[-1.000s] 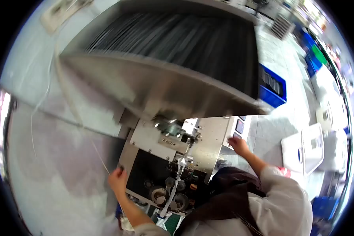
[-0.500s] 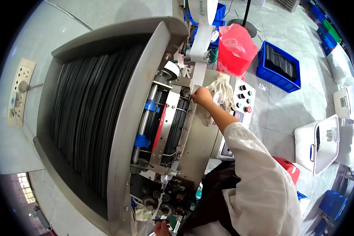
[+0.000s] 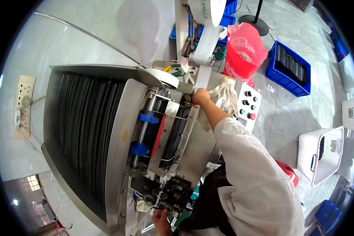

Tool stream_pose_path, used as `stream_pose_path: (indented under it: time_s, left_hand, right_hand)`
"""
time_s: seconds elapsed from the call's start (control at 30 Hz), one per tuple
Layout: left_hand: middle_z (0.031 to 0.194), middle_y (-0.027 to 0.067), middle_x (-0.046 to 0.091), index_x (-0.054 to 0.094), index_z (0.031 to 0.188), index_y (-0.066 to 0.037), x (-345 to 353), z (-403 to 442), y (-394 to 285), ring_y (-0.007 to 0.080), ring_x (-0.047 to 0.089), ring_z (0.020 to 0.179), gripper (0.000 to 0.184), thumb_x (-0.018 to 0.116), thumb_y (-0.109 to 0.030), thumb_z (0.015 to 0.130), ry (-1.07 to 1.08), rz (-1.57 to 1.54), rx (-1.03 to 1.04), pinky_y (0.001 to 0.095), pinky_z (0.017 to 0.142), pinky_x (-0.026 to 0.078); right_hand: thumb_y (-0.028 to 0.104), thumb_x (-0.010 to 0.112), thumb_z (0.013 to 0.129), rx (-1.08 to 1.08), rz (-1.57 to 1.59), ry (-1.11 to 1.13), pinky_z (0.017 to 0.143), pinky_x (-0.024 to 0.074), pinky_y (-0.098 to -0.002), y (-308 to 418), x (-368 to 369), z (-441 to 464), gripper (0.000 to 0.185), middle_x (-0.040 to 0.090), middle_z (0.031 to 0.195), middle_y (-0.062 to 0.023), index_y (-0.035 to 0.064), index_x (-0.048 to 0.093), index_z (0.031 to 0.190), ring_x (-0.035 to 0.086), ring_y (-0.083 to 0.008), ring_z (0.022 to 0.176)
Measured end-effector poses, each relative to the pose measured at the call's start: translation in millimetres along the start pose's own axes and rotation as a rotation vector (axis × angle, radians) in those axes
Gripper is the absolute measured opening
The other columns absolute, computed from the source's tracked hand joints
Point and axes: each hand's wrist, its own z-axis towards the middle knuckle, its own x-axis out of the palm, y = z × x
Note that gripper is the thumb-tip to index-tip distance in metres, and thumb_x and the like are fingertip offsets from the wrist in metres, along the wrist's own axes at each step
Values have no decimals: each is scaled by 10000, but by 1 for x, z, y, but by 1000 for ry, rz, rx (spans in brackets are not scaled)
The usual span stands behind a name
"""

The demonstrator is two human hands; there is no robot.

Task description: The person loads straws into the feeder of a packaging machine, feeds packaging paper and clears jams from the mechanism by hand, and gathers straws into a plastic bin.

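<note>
My right hand [image 3: 201,97] is closed at the far end of the machine's feed track, beside the white strip [image 3: 203,76] coming down from the roll [image 3: 208,11]; what its fingers hold is hidden. Low in the view, my left hand [image 3: 161,218] pinches a small dark piece [image 3: 160,208] under the rollers. Between the hands lie a metal rail with a red strip [image 3: 158,137], blue collars on a shaft [image 3: 139,148] and dark flat pieces in the track. A metal hopper [image 3: 120,133] full of black sheets [image 3: 90,129] stands to the left.
Cotton gloves [image 3: 226,94] lie beside the control panel [image 3: 249,104]. Beyond are a red bag [image 3: 246,49] and a blue crate [image 3: 273,74] of dark pieces. A white bin [image 3: 303,149] stands at the right, a power strip [image 3: 24,92] at the left.
The view has swung round to the machine's far side and shifted slightly. My right hand went from beside the panel to the track's far end; my left hand came from the left to the rollers.
</note>
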Motion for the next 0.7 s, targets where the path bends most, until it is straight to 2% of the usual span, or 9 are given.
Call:
stream_pose_path:
  time_s: [0.03, 0.07, 0.17, 0.23, 0.3, 0.4, 0.5, 0.57, 0.7]
  left_hand:
    - [649, 89, 590, 512, 639, -22, 0, -4, 1, 121, 507, 493, 135, 612, -51, 725, -27, 60, -18, 224, 456, 394]
    - [647, 93, 591, 494, 623, -30, -1, -7, 2, 124, 516, 498, 164, 620, -60, 725, -53, 119, -33, 230, 460, 401]
    - [652, 101, 593, 498, 634, -33, -20, -13, 16, 130, 538, 512, 168, 630, -78, 728, -15, 95, -34, 240, 458, 412]
    - [668, 108, 600, 527, 668, -21, -33, -14, 29, 132, 547, 519, 142, 631, -92, 736, 60, 56, 0, 236, 452, 410]
    - [687, 119, 606, 549, 712, -9, -24, -20, 23, 132, 546, 515, 111, 620, -88, 745, -14, 101, -94, 233, 446, 408]
    - [679, 120, 608, 553, 704, -4, -10, -23, 24, 140, 561, 527, 120, 624, -93, 741, -49, 117, -70, 247, 453, 425]
    - [671, 115, 607, 547, 677, -8, -14, -20, 34, 146, 571, 537, 136, 637, -97, 728, -23, 137, -60, 259, 458, 440]
    - [669, 112, 606, 543, 663, -12, -15, -22, 34, 148, 573, 539, 142, 644, -95, 720, -10, 175, -47, 264, 460, 447]
    - [650, 110, 602, 539, 651, -22, -17, -24, 35, 137, 563, 520, 135, 649, -75, 705, -34, 174, 3, 258, 463, 452]
  right_hand:
    - [83, 645, 568, 52, 142, 32, 621, 500, -310, 2, -2, -2, 130, 617, 718, -155, -8, 616, 656, 623, -237, 703]
    - [10, 593, 651, -14, 15, 40, 624, 496, -326, 9, -12, -17, 118, 625, 769, -144, 1, 620, 765, 620, -222, 756]
    - [9, 601, 644, -74, -136, -12, 649, 492, -320, -6, 4, 15, 139, 629, 777, -125, 27, 628, 779, 619, -220, 772]
    - [76, 656, 611, -8, -134, 20, 671, 484, -311, 0, -4, 10, 178, 630, 801, -108, 59, 639, 788, 617, -230, 769]
    - [150, 672, 610, -180, -431, -164, 662, 481, -305, 7, -14, -9, 120, 633, 692, -62, 73, 634, 695, 613, -161, 749]
    - [172, 703, 599, -161, -473, -111, 649, 472, -292, 12, -19, 11, 125, 632, 657, -22, 94, 635, 669, 610, -141, 708]
    - [205, 732, 580, -90, -395, 90, 629, 463, -269, 17, -34, 18, 160, 630, 643, -3, 96, 637, 649, 603, -121, 683]
    - [215, 734, 583, -95, -438, 1, 613, 457, -264, 13, -36, 30, 156, 623, 619, 26, 105, 639, 639, 596, -105, 657]
    - [237, 732, 566, -54, -292, 105, 604, 461, -257, 7, -46, 49, 173, 619, 607, 26, 105, 641, 630, 593, -106, 619]
